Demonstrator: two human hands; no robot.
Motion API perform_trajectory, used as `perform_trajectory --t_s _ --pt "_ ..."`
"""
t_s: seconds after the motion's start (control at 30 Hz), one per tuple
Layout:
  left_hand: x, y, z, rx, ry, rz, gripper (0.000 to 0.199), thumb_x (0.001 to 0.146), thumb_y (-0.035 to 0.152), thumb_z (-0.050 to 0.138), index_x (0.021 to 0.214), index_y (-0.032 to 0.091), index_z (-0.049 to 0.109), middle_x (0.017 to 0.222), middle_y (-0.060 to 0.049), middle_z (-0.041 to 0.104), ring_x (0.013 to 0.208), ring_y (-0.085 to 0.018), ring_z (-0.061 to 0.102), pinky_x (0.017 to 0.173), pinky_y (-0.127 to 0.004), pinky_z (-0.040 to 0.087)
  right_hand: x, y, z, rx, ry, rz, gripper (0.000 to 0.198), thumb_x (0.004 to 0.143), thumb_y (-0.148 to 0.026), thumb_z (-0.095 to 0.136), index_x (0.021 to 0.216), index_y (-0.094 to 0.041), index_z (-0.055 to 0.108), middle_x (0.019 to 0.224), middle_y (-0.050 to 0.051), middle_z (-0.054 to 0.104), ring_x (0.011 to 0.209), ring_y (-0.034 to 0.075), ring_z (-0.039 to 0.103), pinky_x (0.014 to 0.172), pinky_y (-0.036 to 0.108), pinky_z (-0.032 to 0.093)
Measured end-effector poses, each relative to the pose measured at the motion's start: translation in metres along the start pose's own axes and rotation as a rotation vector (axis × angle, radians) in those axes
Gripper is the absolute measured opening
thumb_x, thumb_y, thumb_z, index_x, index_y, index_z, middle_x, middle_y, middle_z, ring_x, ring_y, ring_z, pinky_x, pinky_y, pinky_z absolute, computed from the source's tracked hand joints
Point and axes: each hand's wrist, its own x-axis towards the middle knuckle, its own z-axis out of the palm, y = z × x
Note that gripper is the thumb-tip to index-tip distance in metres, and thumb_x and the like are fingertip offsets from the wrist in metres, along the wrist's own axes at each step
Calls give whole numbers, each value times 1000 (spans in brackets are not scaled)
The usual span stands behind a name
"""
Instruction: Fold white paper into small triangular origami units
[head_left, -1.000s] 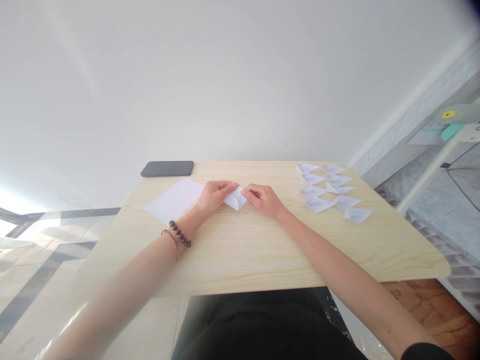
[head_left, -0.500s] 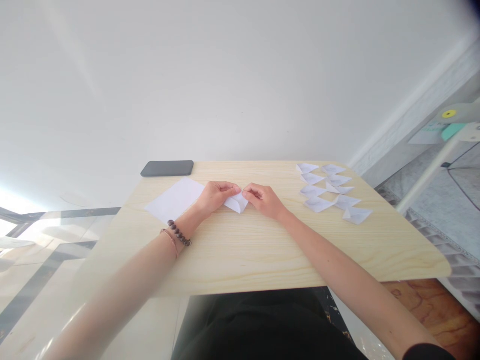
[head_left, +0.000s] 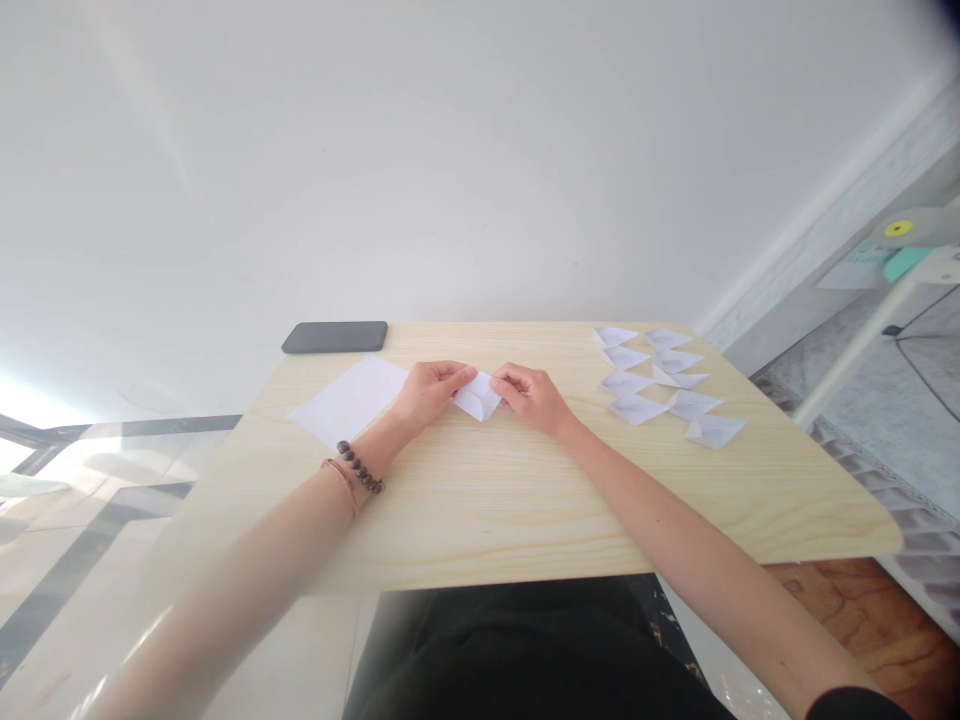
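Between my two hands is a small folded piece of white paper [head_left: 478,398], with creases and a flap showing on its front. My left hand [head_left: 435,390] pinches its left edge between thumb and fingers. On the opposite side, my right hand [head_left: 529,394] grips the upper right corner the same way. The fingers hide both side edges of the paper. A flat white sheet [head_left: 351,400] lies on the table just left of my left hand, partly behind the wrist.
Several folded white paper pieces [head_left: 634,407] stand in two rows on the right of the wooden table [head_left: 480,520]. A dark grey phone [head_left: 334,337] lies at the back left corner. Behind the table rises a white wall [head_left: 480,180].
My fingertips have moved slightly apart along the paper's top edge, so more of its upper face shows. The flat sheet and the folded pieces have stayed put.
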Motion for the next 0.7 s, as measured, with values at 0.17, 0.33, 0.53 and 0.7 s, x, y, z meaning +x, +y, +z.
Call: perform_trajectory --t_s 0.17,0.33,0.53,0.7 --pt "0 1 1 4 17 17 40 66 47 63 82 11 67 76 -6 66 67 -15 57 64 -27 43 0 -1 0 96 21 29 22 79 -36 45 70 -17 52 55 -3 49 49 8 44 49 20 36" --pt "-3 3 4 -117 -112 -1 43 70 47 59 93 11 65 91 -8 66 86 -20 58 79 -33 45 0 1 -1 119 93 59 22 79 -35 46 68 -17 52 52 -4 47 48 7 43 48 20 34" --pt "-2 2 2 -133 -131 -32 40 66 42 65 89 10 66 88 -9 67 84 -21 60 80 -36 47 1 2 0 117 98 81 23 79 -36 45 68 -17 52 51 -4 46 47 7 42 47 20 33" --pt "0 2 2 -126 -112 -19 40 66 42 65 88 9 66 85 -10 67 81 -21 60 78 -37 48 2 2 1 170 76 97 24 79 -38 45 69 -17 52 51 -4 44 46 7 40 47 20 33"
